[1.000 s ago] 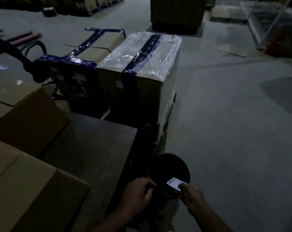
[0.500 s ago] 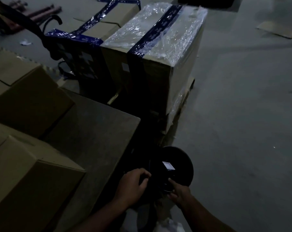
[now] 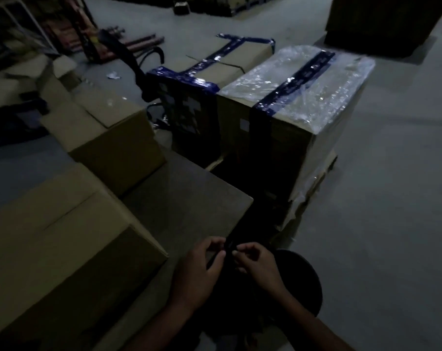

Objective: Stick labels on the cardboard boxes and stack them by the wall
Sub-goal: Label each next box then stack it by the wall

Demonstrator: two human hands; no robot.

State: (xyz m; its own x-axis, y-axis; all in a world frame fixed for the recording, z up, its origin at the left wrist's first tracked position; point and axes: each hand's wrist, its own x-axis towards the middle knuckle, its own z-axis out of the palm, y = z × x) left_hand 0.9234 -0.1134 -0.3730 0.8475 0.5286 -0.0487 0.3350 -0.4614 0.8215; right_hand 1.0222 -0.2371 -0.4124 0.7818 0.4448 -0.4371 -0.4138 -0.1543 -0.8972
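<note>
The scene is very dark. Near the bottom centre, the left hand (image 3: 202,269) and the right hand (image 3: 257,264) are held close together, fingertips facing each other, above a dark round object (image 3: 306,282) that stands on the floor. The fingers of both hands are curled inward, and a thin dark thing passes between them; I cannot tell whether they pinch it, and no label can be made out in the darkness. Just to the left of the hands lies a flat brown board (image 3: 179,206), and on its left part rest two plain cardboard boxes: a near box (image 3: 62,239) and a far box (image 3: 108,133), standing just beside each other. Farther away, in the centre, is a box with blue tape (image 3: 214,64) crossing its top. Touching its right side is a bigger box wrapped in clear plastic (image 3: 303,97), with one blue tape band over it and a small white label (image 3: 244,124) on its near face. The grey floor (image 3: 392,198) spreads to the right.
</note>
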